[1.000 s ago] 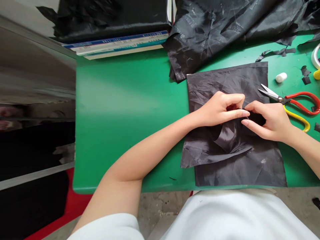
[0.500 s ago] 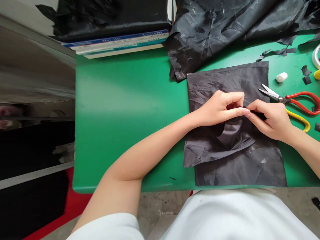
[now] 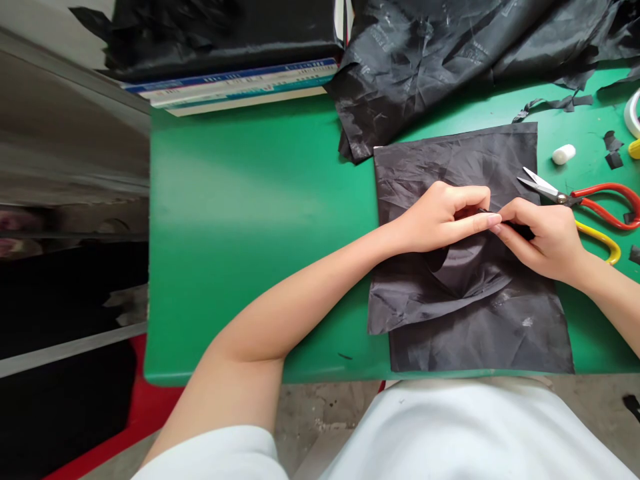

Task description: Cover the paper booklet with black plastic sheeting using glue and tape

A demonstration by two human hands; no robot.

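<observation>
A piece of thin black fabric, creased and partly doubled over, lies near the front edge of the green table. My left hand pinches a gathered bit of this fabric between thumb and fingers. Right against it, my right hand grips the same bunched part, and the fingertips of both hands meet. What exactly sits between the fingertips is mostly hidden. Beside my right hand rest scissors with one red and one yellow handle, their blades slightly apart and touching the fabric's right side.
The green tabletop stretches to the left. A large crumpled black sheet covers the back. Books lie stacked under a black-covered item at the back left. A small white cylinder, fabric scraps and a white roll lie right.
Both hands keep their hold in nearly the same place. The fingertips have shifted slightly, with the left thumb a touch higher over the right fingers.
</observation>
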